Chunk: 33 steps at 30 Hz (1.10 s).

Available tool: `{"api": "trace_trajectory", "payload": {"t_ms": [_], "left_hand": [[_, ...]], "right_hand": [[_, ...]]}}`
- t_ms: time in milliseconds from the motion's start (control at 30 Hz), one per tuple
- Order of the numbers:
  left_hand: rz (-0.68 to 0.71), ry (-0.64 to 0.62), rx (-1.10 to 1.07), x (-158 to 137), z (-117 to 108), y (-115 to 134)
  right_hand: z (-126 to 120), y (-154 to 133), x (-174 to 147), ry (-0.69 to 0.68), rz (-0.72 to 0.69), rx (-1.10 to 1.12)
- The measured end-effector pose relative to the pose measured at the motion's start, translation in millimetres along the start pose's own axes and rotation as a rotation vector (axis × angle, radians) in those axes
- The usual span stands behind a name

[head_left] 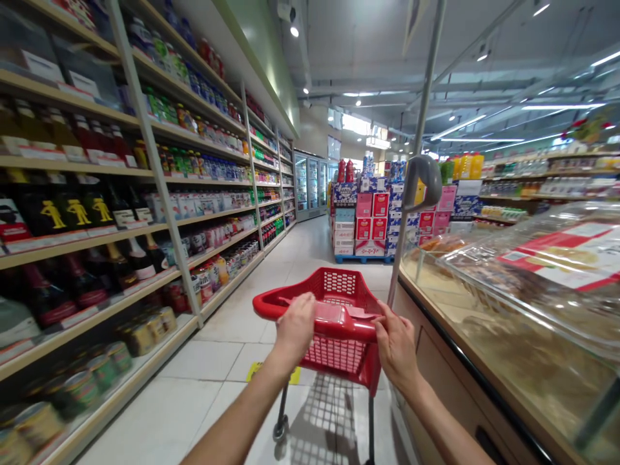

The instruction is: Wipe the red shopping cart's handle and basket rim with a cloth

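Note:
A red plastic shopping cart (335, 352) stands right in front of me, its basket pierced with a grid of holes. My left hand (296, 326) is wrapped round the left part of its red handle (334, 321). At the handle's right end, my right hand (394, 336) grips with the thumb on the near side and the fingers over the top. Thin dark legs hold the basket up, and a small wheel (279, 428) shows at the lower left. Inside the basket I make out no goods.
Shelves of bottles and cans (213, 219) line the left side. A counter (436, 329) with packed food in clear plastic boxes (547, 258) runs close along the right, beside a metal pole (422, 97). Stacked cartons (372, 226) stand ahead on a blue pallet; glass-door fridges (310, 181) lie beyond.

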<state>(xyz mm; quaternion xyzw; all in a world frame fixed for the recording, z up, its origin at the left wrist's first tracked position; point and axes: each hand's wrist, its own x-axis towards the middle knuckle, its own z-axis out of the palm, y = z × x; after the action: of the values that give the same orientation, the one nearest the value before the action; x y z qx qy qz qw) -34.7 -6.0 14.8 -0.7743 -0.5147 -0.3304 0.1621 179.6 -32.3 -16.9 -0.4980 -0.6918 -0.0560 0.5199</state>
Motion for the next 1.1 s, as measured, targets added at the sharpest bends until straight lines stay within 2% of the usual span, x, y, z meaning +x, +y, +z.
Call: {"api": "trace_trajectory", "payload": {"t_ms": [67,133,200,267,333,467,500,533,633,700,800,867,933,1033,1100], "left_hand": [[0.179,-0.018,-0.066,-1,7,17],[0.256,-0.017,-0.095,-1,9,17],[0.171,-0.001,-0.069,-2,5,-1],[0.009,0.017,-0.021,-4,-2,-25],[-0.047,0.035,0.002,-7,-6,-38],[0.186,0.021,-0.035,-11,-3,-42],[0.196,0.019,-0.034,-11,-2,-46],[0.155,0.027,-0.021,-10,-3,-53],[-0.085,0.095,0.042,-9,-7,-75],[-0.116,0.119,0.039,-9,-7,-74],[0.06,0.1,-0.06,-11,-3,-52],[0.166,0.068,-0.126,-11,-3,-46],[0.096,0.053,-0.128,-8,-7,-55],[-0.132,0.073,-0.081,-3,-13,-70],[-0.124,0.06,-0.095,-1,-12,-58]], "right_hand": [[-1,2,0,-0.007,-0.011,0.014],[-3,5,-1,-0.01,-0.015,0.04],[-4,8,-2,-0.004,-0.001,0.052],[-4,10,-2,0.009,0.017,0.04],[-4,11,-1,0.027,0.025,0.023],[-6,13,0,0.036,0.023,0.034],[-7,14,0,0.03,0.021,0.037],[-8,15,-1,0.021,0.018,0.037],[-10,19,-1,0.015,0.008,0.014],[-9,21,-2,0.022,0.006,-0.002],[-10,23,-2,0.016,-0.001,0.0],[-11,24,-2,0.007,-0.003,0.014],[-13,25,-2,0.005,-0.001,0.021],[-13,24,-2,0.013,-0.013,0.023],[-13,24,-2,0.022,-0.02,0.027]]}}
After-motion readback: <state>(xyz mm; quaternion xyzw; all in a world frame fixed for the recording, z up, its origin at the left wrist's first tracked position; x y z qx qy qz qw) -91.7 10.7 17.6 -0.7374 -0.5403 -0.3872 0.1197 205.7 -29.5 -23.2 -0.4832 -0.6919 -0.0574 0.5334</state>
